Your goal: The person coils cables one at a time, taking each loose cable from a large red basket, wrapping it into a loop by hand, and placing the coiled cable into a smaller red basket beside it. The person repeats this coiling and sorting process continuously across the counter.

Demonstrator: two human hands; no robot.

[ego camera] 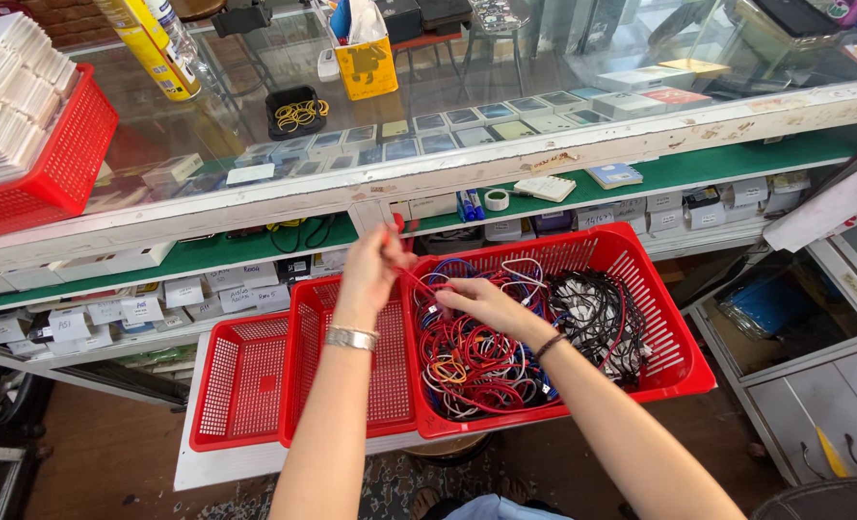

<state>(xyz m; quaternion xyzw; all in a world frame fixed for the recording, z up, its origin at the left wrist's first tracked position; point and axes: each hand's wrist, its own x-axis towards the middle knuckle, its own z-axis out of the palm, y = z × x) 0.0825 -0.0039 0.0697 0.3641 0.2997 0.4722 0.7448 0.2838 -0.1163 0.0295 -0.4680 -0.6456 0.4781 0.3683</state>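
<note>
Both forearms low centre, reaching into red basket (679, 361) of tangled cables (472, 361).
Left hand (370, 265) pinched shut on red cable (417, 284), lifted at centre; right hand (481, 300) loosely curled, fingertips on same cable. Light, limp, snag-prone; best gripped near plug.

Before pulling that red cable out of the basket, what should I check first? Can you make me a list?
1. Left hand has the red cable pinched: ok, it is lifted above the basket.
2. Right hand steadies the cable pile: ok, it rests on the pile.
3. Red cable free of other cables: not ok, it runs down into the tangle.
4. Big basket sits steady: cannot tell, it overlaps the middle basket and hangs past the white board.
5. Room to put the cable: ok, the small basket holds nothing.
6. Black cables out of the way: ok, bunched at the right side.
</note>
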